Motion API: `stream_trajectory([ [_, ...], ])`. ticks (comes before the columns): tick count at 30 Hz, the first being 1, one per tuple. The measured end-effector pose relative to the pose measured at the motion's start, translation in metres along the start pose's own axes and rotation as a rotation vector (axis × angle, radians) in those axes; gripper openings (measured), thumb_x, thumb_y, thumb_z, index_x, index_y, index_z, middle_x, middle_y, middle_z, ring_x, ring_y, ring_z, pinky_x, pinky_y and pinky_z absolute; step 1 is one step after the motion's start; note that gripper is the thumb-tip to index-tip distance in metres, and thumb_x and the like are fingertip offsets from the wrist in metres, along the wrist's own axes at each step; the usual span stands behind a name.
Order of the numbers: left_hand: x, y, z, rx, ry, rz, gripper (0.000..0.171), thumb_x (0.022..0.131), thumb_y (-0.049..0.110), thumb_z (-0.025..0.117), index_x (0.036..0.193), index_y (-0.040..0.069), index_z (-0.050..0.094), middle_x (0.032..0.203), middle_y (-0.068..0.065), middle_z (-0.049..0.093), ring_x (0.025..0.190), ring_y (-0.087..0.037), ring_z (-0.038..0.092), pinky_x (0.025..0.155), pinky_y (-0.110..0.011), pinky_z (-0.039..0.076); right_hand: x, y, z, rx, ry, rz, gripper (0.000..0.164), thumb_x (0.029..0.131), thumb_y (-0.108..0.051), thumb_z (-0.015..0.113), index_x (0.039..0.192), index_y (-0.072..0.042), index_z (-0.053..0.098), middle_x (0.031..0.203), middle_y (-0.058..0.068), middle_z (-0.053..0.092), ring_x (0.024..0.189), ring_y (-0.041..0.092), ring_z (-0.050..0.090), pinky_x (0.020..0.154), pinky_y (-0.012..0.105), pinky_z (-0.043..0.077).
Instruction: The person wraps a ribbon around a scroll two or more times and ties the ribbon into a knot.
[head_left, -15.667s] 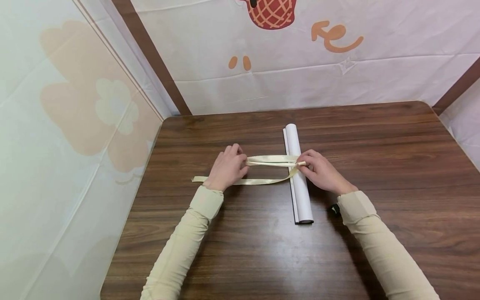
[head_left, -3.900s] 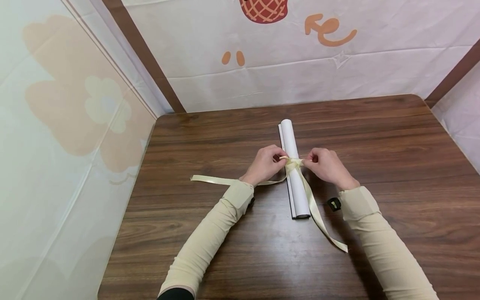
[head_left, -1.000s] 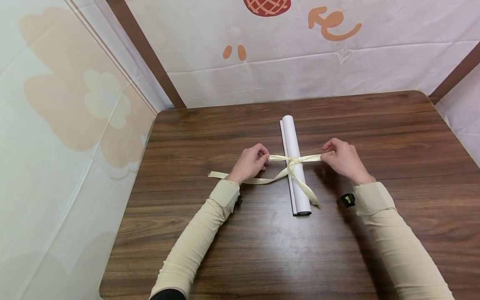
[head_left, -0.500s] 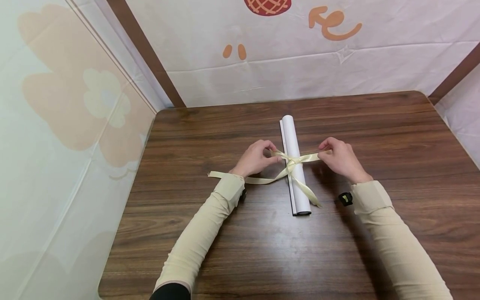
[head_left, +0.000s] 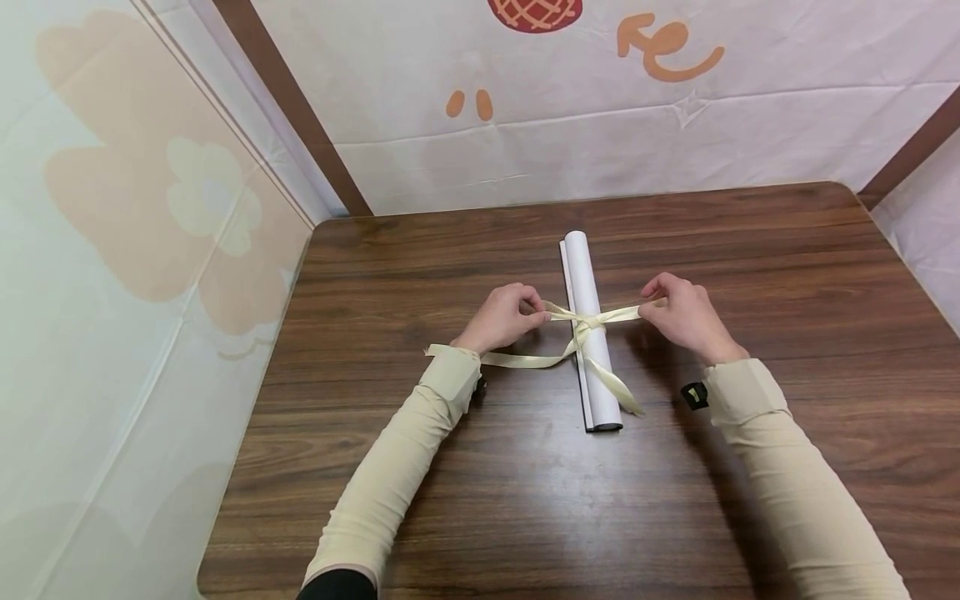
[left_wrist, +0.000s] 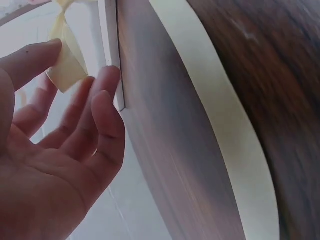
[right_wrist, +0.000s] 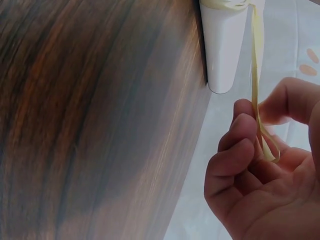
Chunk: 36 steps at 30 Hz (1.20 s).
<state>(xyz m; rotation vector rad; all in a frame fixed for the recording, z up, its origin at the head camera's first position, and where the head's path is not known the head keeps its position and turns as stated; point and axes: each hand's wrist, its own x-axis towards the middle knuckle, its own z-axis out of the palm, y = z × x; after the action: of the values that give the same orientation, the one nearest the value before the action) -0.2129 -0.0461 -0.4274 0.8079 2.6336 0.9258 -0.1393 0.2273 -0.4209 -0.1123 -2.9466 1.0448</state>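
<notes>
A white rolled sheet [head_left: 584, 283] with a dark edge lies lengthwise on the table, and a cream satin ribbon [head_left: 592, 322] is knotted round its middle. On the left side, my left hand [head_left: 501, 318] pinches one ribbon loop [left_wrist: 68, 62] between thumb and fingers. To the right of the roll, my right hand [head_left: 688, 319] pinches the other loop [right_wrist: 257, 75], drawn out sideways from the knot. One loose ribbon tail [head_left: 525, 362] runs left under my left wrist. The second tail [head_left: 617, 387] hangs over the roll's lower right.
The brown wood-grain table [head_left: 420, 258] has rounded far corners. A white printed cloth [head_left: 585, 158] hangs behind it, and a pale flower-patterned panel [head_left: 150, 333] stands at the left. A dark strap piece [head_left: 694, 396] sits by my right cuff.
Earlier the ribbon was being crossed over the roll; now it is knotted with two loops. In the last second my left hand moved in, then back out slightly; my right hand barely moved.
</notes>
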Motion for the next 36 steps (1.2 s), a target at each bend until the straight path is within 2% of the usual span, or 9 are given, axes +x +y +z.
stream_trajectory([
  [6, -0.003, -0.005, -0.004, -0.01, 0.012, -0.031, 0.011, 0.088, 0.025, 0.068, 0.086, 0.014, 0.069, 0.093, 0.0, 0.068, 0.069, -0.009, 0.057, 0.07, -0.024, 0.044, 0.0, 0.003, -0.002, -0.01, -0.015, 0.006, 0.024, 0.083, -0.016, 0.057, 0.103, -0.004, 0.062, 0.095, 0.018, 0.07, 0.083, 0.029, 0.059, 0.071, 0.034, 0.041],
  [12, -0.006, -0.009, -0.008, -0.023, 0.007, -0.046, 0.01, 0.087, 0.023, 0.068, 0.085, 0.013, 0.068, 0.09, -0.001, 0.069, 0.068, -0.009, 0.057, 0.068, -0.024, 0.045, -0.001, 0.006, -0.004, -0.019, -0.029, 0.013, 0.025, 0.083, -0.017, 0.057, 0.104, -0.004, 0.062, 0.101, 0.021, 0.07, 0.089, 0.031, 0.061, 0.073, 0.036, 0.042],
  [16, -0.008, -0.012, -0.01, -0.032, 0.009, -0.049, 0.007, 0.085, 0.02, 0.069, 0.082, 0.013, 0.068, 0.083, 0.0, 0.069, 0.066, -0.009, 0.058, 0.067, -0.022, 0.045, -0.001, 0.009, -0.006, -0.023, -0.035, 0.008, 0.022, 0.084, -0.016, 0.056, 0.101, -0.004, 0.063, 0.102, 0.022, 0.07, 0.092, 0.033, 0.063, 0.073, 0.036, 0.043],
  [19, -0.008, -0.014, -0.011, -0.081, -0.002, -0.044, 0.006, 0.085, 0.015, 0.069, 0.082, 0.011, 0.066, 0.077, -0.001, 0.07, 0.064, -0.011, 0.063, 0.061, -0.023, 0.047, -0.001, 0.011, -0.006, -0.033, -0.03, -0.014, 0.02, 0.085, -0.015, 0.055, 0.098, -0.005, 0.065, 0.098, 0.021, 0.071, 0.091, 0.033, 0.064, 0.072, 0.036, 0.043],
  [22, -0.009, -0.014, -0.01, -0.141, -0.017, -0.035, 0.006, 0.087, 0.01, 0.066, 0.091, 0.007, 0.063, 0.076, -0.006, 0.071, 0.064, -0.014, 0.067, 0.055, -0.023, 0.047, 0.0, 0.011, -0.005, -0.049, -0.025, -0.049, 0.021, 0.087, -0.014, 0.051, 0.097, -0.006, 0.068, 0.086, 0.015, 0.071, 0.083, 0.031, 0.062, 0.071, 0.036, 0.042],
  [26, -0.008, -0.014, -0.01, -0.182, -0.021, -0.031, 0.024, 0.088, 0.005, 0.063, 0.111, 0.003, 0.06, 0.083, -0.01, 0.072, 0.067, -0.019, 0.069, 0.053, -0.023, 0.046, 0.001, 0.01, -0.003, -0.049, -0.039, -0.085, 0.027, 0.091, -0.014, 0.047, 0.098, -0.003, 0.07, 0.069, 0.009, 0.064, 0.069, 0.024, 0.053, 0.067, 0.033, 0.04],
  [28, -0.007, -0.014, -0.01, -0.18, -0.019, -0.03, 0.029, 0.089, 0.005, 0.062, 0.118, 0.002, 0.059, 0.084, -0.01, 0.072, 0.068, -0.021, 0.069, 0.052, -0.024, 0.046, 0.001, 0.009, -0.003, -0.036, -0.059, -0.085, 0.026, 0.093, -0.019, 0.051, 0.1, -0.002, 0.069, 0.066, 0.008, 0.061, 0.065, 0.022, 0.05, 0.064, 0.032, 0.039],
  [33, -0.007, -0.013, -0.01, -0.139, -0.024, -0.034, 0.026, 0.09, 0.004, 0.06, 0.116, 0.003, 0.062, 0.083, -0.01, 0.071, 0.069, -0.022, 0.067, 0.052, -0.024, 0.046, 0.002, 0.008, -0.005, -0.028, -0.084, -0.057, 0.028, 0.09, -0.029, 0.063, 0.099, -0.003, 0.069, 0.078, 0.012, 0.067, 0.073, 0.024, 0.055, 0.069, 0.034, 0.043],
  [36, -0.007, -0.012, -0.011, -0.087, -0.027, -0.031, 0.022, 0.091, 0.005, 0.059, 0.112, 0.005, 0.064, 0.084, -0.008, 0.07, 0.07, -0.018, 0.066, 0.056, -0.024, 0.048, 0.001, 0.008, -0.005, -0.036, -0.077, -0.041, 0.024, 0.089, -0.027, 0.065, 0.097, -0.004, 0.068, 0.09, 0.017, 0.07, 0.082, 0.028, 0.058, 0.075, 0.037, 0.043],
])
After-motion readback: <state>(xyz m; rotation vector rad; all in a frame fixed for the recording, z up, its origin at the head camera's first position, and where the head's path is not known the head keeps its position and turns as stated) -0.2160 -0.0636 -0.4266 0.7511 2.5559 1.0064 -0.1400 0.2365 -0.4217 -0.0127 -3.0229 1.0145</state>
